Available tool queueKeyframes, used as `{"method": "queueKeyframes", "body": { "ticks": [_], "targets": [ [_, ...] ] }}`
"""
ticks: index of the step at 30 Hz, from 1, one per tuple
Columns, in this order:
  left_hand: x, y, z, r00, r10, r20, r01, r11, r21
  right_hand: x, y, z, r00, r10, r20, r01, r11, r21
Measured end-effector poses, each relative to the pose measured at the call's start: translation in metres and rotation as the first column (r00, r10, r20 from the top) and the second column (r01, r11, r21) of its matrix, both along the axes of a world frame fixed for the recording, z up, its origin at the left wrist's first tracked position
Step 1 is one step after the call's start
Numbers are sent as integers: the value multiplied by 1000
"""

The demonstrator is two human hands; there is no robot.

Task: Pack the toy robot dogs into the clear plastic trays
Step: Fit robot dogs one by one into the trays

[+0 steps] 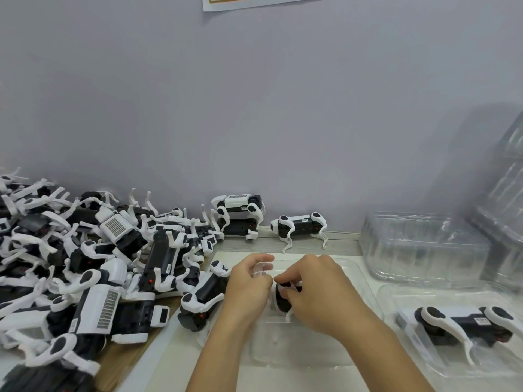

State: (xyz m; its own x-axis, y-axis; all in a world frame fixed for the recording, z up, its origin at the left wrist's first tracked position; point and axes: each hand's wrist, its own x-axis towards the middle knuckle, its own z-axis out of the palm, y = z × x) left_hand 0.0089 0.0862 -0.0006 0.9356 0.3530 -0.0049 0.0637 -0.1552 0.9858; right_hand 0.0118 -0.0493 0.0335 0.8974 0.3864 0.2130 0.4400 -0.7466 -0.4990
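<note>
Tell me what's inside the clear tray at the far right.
The far-right tray holds one toy robot dog lying on its side, legs toward the camera. Glare hides the tray's floor beneath it.

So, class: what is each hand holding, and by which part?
The right hand pinches a toy robot dog by its upper end. The left hand grips the clear plastic tray at its edge.

toy dog mostly buried under right hand. tray stack far right blurry, cut off by edge. dog pile runs off left edge.
</note>
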Motion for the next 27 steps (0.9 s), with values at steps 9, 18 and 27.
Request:
{"method": "queueKeyframes", "body": {
  "ticks": [9,18,27],
  "targets": [
    [-2,0,2,1000,-17,0,17,999,46,17,-25,1,994,-109,5,107,984,143],
    [-4,-2,3,1000,-11,-14,11,999,51,21,-49,2,962,-263,-73,262,965,-25],
    [-3,-1,4,999,-40,-16,42,989,140,19,-46,2,964,-261,-57,259,965,-43]
  ]
}}
